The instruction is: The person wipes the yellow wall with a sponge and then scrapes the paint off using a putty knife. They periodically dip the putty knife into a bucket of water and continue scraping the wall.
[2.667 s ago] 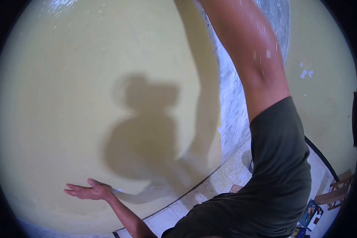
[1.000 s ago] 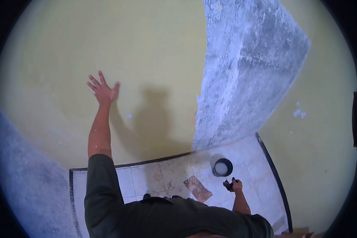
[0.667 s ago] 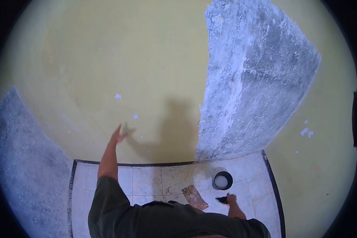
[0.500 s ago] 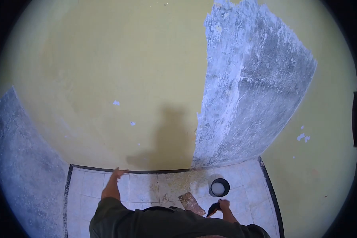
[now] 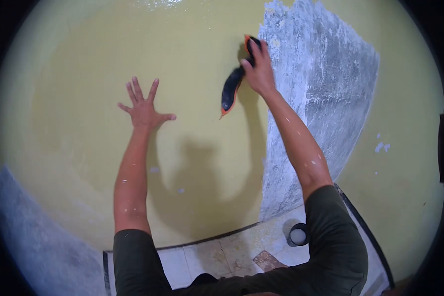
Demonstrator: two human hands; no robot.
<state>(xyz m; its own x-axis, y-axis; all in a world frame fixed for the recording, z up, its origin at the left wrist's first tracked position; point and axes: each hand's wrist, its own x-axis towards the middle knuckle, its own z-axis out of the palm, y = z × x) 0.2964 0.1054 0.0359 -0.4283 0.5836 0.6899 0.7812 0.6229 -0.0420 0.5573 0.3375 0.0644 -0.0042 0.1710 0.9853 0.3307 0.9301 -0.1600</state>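
My right hand [image 5: 261,71] is closed around the upper part of a long, curved black object with orange edges [image 5: 231,90], its exact kind unclear. The object lies against or very close to the yellow-painted wall [image 5: 84,133], tilted, with its lower end pointing down and left. Just right of it begins a bare grey-white patch [image 5: 325,89] where the paint is gone. My left hand [image 5: 144,112], holding nothing, is spread with fingers apart against the wall at the left, lower than the right one.
Below, on the tiled floor [image 5: 175,266], stands a dark bucket [image 5: 298,235] with whitish contents. A reddish-brown flat piece [image 5: 267,260] lies near it. Another grey stripped area [image 5: 29,237] is at lower left. Wet-looking shine [image 5: 167,4] shows high on the wall.
Both hands have risen from low near the floor up to the wall. My right hand has carried the black and orange object up from beside the bucket.
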